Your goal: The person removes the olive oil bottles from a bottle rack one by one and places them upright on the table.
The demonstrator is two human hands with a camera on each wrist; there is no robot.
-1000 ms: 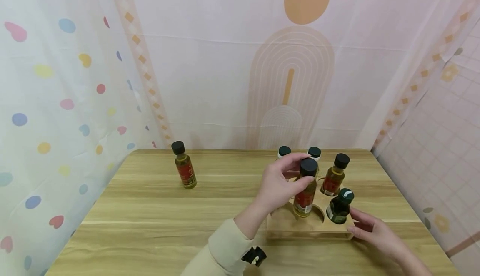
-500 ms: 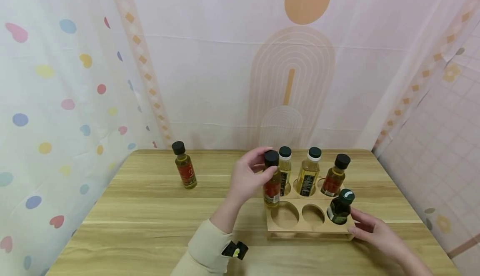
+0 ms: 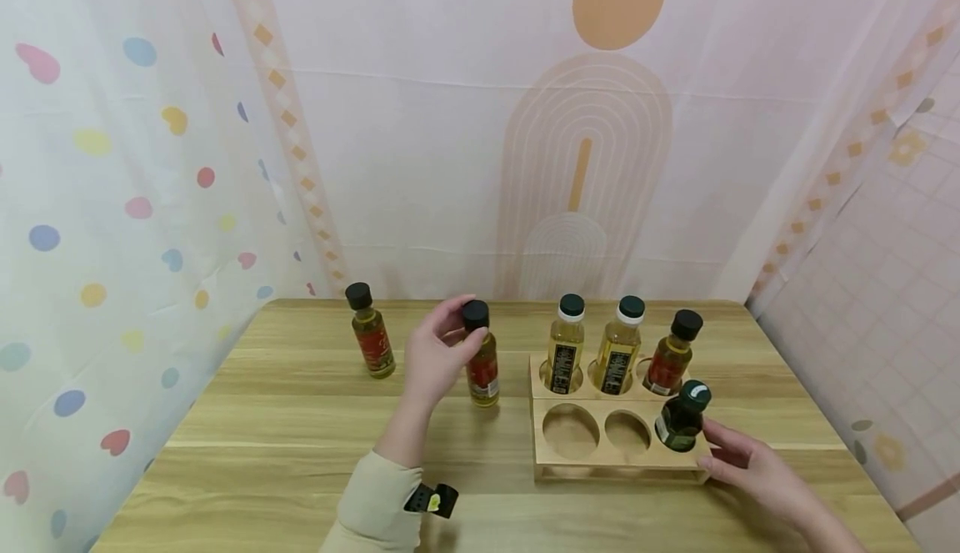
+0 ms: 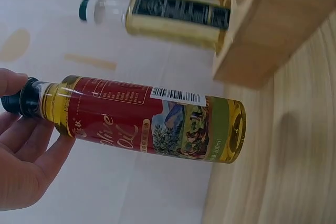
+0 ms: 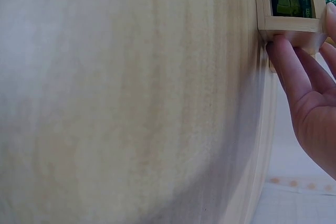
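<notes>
My left hand [image 3: 435, 361] pinches the black cap and neck of an olive oil bottle [image 4: 126, 114] with a red label. In the head view this bottle hangs upright just left of the wooden bottle rack [image 3: 600, 456]. My right hand [image 3: 765, 478] holds the rack's right end, thumb at the front corner and fingers against the side. A dark green bottle [image 3: 681, 421] fills the front right hole beside that hand. Two pale oil bottles with green caps, one on the left [image 3: 564, 357] and one in the middle [image 3: 618, 357], stand in the back row.
A second red-labelled bottle [image 3: 373, 344] stands on the wooden table [image 3: 300, 453] at the left. Another black-capped one [image 3: 669, 361] sits in the rack's back right hole. Patterned curtains [image 3: 420, 161] hang behind the table and along both sides.
My left hand has carried the olive oil bottle leftward from over the rack's front row to beyond its left side, uncovering two front holes. My right hand has stayed at the rack.
</notes>
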